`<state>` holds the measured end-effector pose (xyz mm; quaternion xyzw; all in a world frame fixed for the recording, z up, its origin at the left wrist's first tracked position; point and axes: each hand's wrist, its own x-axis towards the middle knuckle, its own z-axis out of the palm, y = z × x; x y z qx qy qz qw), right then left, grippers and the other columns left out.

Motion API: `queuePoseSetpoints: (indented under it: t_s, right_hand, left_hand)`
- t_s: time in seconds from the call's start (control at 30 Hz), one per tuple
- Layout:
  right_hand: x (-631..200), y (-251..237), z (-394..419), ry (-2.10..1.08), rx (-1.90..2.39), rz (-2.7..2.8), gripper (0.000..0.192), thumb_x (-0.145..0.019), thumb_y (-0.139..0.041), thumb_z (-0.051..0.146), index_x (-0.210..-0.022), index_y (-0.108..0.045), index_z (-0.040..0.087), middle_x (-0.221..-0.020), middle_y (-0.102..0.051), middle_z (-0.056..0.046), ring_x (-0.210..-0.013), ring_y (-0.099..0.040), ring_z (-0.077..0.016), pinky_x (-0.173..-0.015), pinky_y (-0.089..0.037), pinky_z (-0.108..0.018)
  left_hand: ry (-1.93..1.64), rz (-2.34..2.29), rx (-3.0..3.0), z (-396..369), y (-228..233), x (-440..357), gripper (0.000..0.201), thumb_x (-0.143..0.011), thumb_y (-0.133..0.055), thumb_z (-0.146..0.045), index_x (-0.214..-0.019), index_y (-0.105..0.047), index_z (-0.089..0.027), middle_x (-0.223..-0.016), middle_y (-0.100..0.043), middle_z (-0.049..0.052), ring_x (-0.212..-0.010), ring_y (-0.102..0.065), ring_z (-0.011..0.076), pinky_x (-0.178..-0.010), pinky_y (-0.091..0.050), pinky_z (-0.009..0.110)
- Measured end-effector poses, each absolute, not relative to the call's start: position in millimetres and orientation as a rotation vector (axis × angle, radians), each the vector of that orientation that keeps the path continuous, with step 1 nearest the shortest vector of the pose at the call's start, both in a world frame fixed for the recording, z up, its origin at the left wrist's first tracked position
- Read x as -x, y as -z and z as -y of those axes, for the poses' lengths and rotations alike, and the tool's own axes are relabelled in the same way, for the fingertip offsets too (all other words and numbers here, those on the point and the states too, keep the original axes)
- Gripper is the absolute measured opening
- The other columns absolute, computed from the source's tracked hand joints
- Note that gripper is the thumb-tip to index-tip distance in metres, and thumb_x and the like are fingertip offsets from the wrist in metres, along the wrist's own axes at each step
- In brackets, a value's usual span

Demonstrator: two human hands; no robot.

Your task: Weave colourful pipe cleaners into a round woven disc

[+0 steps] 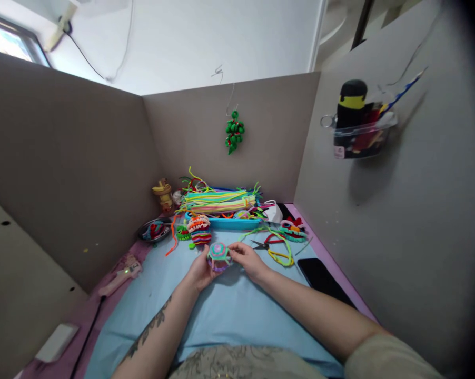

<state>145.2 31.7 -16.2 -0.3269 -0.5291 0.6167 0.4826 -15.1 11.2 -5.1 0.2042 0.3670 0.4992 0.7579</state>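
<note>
Both my hands hold a small round pipe-cleaner piece (219,255), green and pink on top with purple below, over the light blue mat (229,310). My left hand (200,269) cups it from the left and beneath. My right hand (245,258) pinches its right edge with the fingertips. Just beyond it stands a striped pipe-cleaner figure (199,230) in orange, white, red and blue. Red-handled scissors (266,243) lie to the right of my right hand, beside a loop of yellow-green pipe cleaner (281,256).
A blue tray (225,222) piled with coloured pipe cleaners sits at the back. A dark dish (154,230) and a yellow figurine (164,195) stand back left. A black phone (325,279) lies right. Cardboard walls enclose the desk; a green ornament (234,130) hangs on the back one.
</note>
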Motion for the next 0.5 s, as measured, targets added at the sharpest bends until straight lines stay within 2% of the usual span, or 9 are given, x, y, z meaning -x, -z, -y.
queuePoseSetpoints:
  t_s: [0.2,0.37,0.5]
  right_hand:
    - [-145.9,18.3,-36.6,-1.516,0.879,1.246,0.027,-0.06,-0.069,0.038,-0.069,-0.06,0.014,-0.051,-0.053,0.004,-0.044,-0.043,-0.0075,-0.047,-0.033,-0.022]
    - [-145.2,18.2,-35.7,-1.589,0.831,1.178,0.028,-0.058,-0.071,0.036,-0.069,-0.058,0.015,-0.054,-0.055,0.004,-0.047,-0.047,-0.0078,-0.048,-0.036,-0.021]
    - [-145.4,18.7,-35.1,-1.777,0.719,1.043,0.029,-0.055,-0.075,0.03,-0.074,-0.058,0.016,-0.06,-0.057,0.004,-0.052,-0.052,-0.0086,-0.048,-0.037,-0.02]
  left_hand:
    - [-1.27,-0.982,-0.651,-10.8,8.9,10.7,0.043,-0.08,-0.05,-0.047,-0.101,-0.058,-0.009,-0.073,-0.065,0.008,-0.05,-0.056,0.0138,-0.042,-0.041,0.022]
    - [-1.3,-0.994,-0.764,-8.1,7.2,8.7,0.043,-0.075,-0.058,-0.045,-0.099,-0.057,-0.01,-0.078,-0.064,0.008,-0.054,-0.056,0.0134,-0.045,-0.041,0.023]
    - [-1.373,-1.122,-0.884,-8.1,8.6,8.0,0.039,-0.076,-0.054,-0.047,-0.097,-0.057,-0.014,-0.089,-0.063,0.008,-0.065,-0.057,0.0148,-0.05,-0.042,0.023]
